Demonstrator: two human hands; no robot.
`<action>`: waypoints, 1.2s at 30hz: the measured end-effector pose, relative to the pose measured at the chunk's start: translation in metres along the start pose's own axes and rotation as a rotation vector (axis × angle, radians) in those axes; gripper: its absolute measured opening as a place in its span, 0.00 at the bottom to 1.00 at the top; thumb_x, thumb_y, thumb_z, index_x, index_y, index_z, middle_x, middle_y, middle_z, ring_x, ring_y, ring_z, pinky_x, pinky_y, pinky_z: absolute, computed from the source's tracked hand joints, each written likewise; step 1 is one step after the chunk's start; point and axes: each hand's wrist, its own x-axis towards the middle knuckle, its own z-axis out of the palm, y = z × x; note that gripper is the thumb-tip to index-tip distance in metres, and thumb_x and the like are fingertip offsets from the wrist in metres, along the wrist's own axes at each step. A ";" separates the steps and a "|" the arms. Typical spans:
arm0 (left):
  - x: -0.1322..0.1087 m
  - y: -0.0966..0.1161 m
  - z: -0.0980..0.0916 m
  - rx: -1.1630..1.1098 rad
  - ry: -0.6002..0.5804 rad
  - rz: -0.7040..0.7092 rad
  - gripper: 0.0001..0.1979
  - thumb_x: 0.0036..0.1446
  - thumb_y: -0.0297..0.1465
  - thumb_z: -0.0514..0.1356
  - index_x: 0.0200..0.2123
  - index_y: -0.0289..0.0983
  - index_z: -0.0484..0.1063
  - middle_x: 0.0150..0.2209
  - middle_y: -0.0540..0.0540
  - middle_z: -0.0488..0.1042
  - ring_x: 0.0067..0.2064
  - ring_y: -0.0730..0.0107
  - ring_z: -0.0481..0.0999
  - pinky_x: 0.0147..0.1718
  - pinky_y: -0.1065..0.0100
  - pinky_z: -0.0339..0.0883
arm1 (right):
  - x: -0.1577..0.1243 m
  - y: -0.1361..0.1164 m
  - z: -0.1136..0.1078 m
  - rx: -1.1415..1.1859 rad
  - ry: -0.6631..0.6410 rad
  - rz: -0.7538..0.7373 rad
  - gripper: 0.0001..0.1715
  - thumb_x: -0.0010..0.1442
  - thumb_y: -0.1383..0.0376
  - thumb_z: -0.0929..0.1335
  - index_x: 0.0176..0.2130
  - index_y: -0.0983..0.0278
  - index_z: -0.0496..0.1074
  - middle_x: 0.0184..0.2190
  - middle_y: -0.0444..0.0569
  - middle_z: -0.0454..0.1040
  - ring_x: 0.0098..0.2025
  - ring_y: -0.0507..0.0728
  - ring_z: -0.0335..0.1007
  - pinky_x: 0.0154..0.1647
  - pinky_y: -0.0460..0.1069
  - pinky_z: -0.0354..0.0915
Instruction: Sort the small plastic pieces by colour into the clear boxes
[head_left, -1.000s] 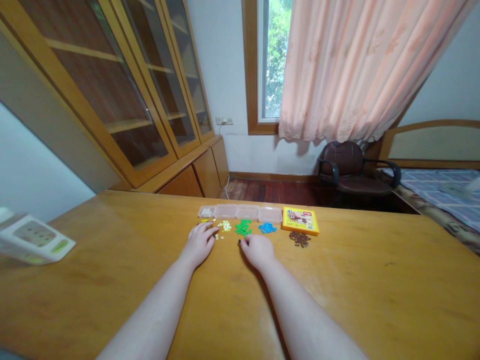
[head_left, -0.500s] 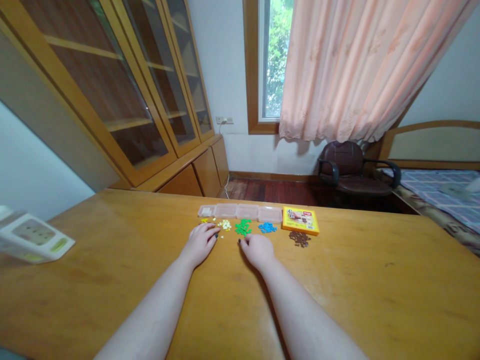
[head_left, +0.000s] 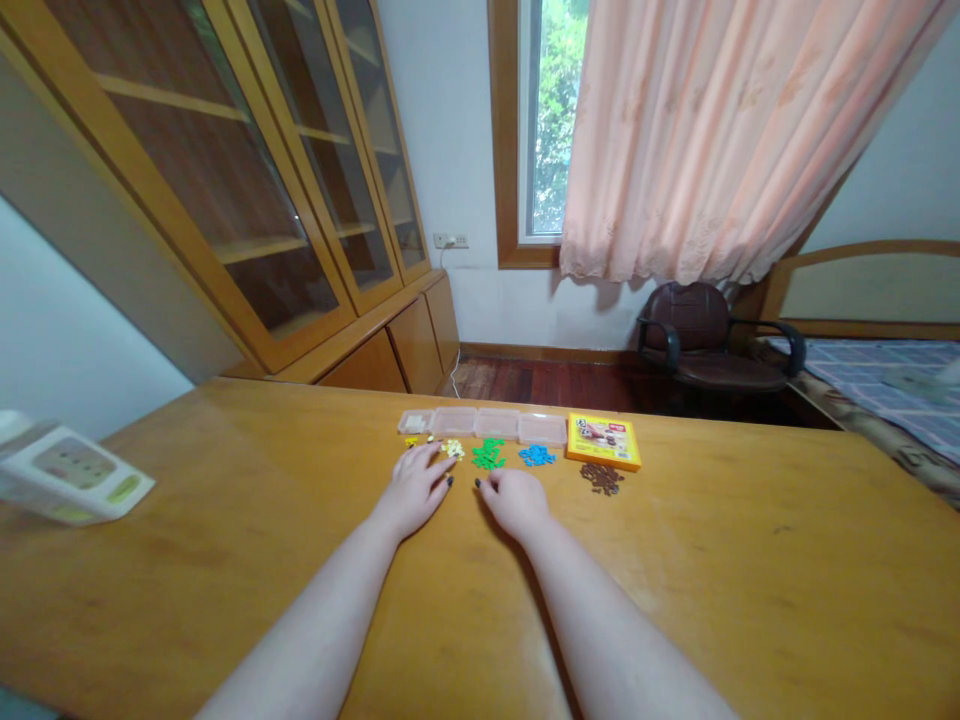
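Observation:
My left hand (head_left: 415, 490) has its fingers stretched out and apart, with the fingertips at the pile of pale cream pieces (head_left: 454, 449). A few small yellow pieces (head_left: 411, 441) lie just beyond that hand. My right hand (head_left: 519, 500) rests on the table with its fingers curled in and the thumb against the index finger; what it holds, if anything, is hidden. In front of it are a heap of small green pieces (head_left: 488, 454) and a heap of blue pieces (head_left: 537, 456). Farther right lies a pile of brown pieces (head_left: 601, 478).
Several clear plastic trays (head_left: 497, 424) stand in a row behind the piles. A yellow box (head_left: 604, 441) lies at their right end. At the left of the wooden table (head_left: 720, 580) is a white container (head_left: 71, 475). Beyond stands an office chair (head_left: 697, 335).
My left hand has shifted slightly right and its fingers have spread over the edge of the cream pile. My right hand stays in nearly the same place.

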 end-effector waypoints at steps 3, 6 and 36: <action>0.000 0.003 0.002 -0.006 -0.017 0.016 0.20 0.59 0.36 0.51 0.54 0.45 0.67 0.59 0.42 0.60 0.59 0.54 0.57 0.58 0.50 0.51 | 0.001 0.000 0.001 -0.003 0.014 -0.010 0.22 0.61 0.54 0.58 0.31 0.60 0.75 0.32 0.49 0.78 0.34 0.55 0.72 0.32 0.46 0.58; 0.000 0.002 0.005 -0.020 -0.031 0.002 0.21 0.58 0.37 0.52 0.56 0.45 0.64 0.60 0.41 0.57 0.60 0.53 0.56 0.58 0.48 0.51 | 0.001 0.000 0.001 -0.001 0.011 -0.002 0.21 0.61 0.54 0.58 0.31 0.60 0.75 0.32 0.49 0.78 0.34 0.55 0.72 0.33 0.46 0.58; -0.014 -0.023 -0.004 -0.061 -0.171 -0.106 0.21 0.59 0.41 0.50 0.56 0.53 0.62 0.63 0.46 0.55 0.62 0.52 0.53 0.58 0.47 0.47 | 0.001 -0.001 -0.002 -0.015 -0.024 0.001 0.25 0.62 0.52 0.57 0.34 0.60 0.76 0.33 0.50 0.78 0.36 0.56 0.72 0.34 0.46 0.60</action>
